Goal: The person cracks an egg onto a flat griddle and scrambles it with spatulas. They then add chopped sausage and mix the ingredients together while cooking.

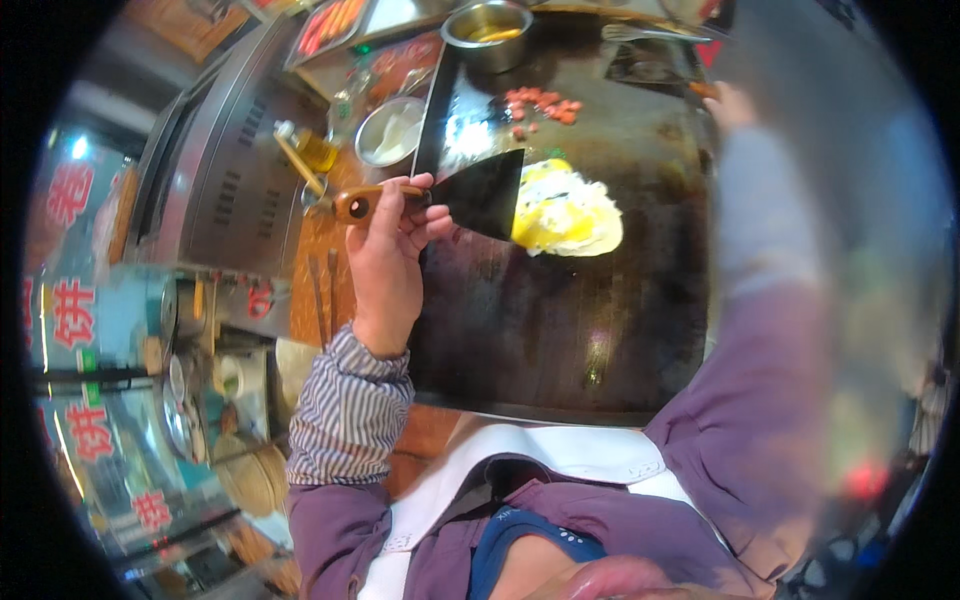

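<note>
My left hand (390,262) grips the wooden handle of a wide, dark-bladed scraper (484,195). The blade's straight edge meets the left side of a spread egg (570,214), yellow and white, on a flat black griddle (555,322). At the far right corner, my right hand (731,109), partly blurred, closes around the wooden handle of a second scraper (649,64). That scraper's blade lies over the griddle's far end. Beyond the egg, small pink sausage pieces (544,103) lie in a loose group.
A metal pot (487,56) with yellowish contents stands at the griddle's far left corner. Left of the griddle are a metal bowl (366,142) with white contents, an oil bottle (319,152) and a stainless steel appliance (232,165). A tray of sausages (330,26) sits farther back.
</note>
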{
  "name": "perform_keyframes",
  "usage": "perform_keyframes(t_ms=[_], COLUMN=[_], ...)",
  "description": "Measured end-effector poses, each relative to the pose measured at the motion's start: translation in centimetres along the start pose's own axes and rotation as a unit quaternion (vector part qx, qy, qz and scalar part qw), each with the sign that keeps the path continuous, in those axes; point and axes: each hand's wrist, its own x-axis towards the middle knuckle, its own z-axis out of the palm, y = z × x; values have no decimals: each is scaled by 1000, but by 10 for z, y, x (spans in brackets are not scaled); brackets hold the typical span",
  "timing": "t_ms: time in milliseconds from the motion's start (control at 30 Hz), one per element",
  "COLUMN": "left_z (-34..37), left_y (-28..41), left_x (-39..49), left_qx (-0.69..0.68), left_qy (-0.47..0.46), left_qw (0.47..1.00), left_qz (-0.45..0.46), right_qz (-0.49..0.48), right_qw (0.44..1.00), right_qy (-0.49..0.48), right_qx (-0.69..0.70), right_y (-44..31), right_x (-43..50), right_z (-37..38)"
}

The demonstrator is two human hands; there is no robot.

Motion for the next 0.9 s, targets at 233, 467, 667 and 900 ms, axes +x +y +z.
perform_keyframes(t_ms=[233,467,667,900], left_z=[-24,-48,-64,-6], left_y=[-7,-3,-1,-32], left_x=[7,32,71,91], left_qx=[4,24,58,66], left_qy=[99,-8,-118,-169], left_qw=[991,993,987,981], left_qz=[-87,-114,-89,-64], right_qz=[-77,-53,41,121], right_qw=[944,739,739,812], right_qy=[23,99,171,172], right_qx=[321,664,650,545], right_y=[10,-22,-58,-169], right_x=[-31,-120,-201,-220], right_z=[-53,-129,-116,-95])
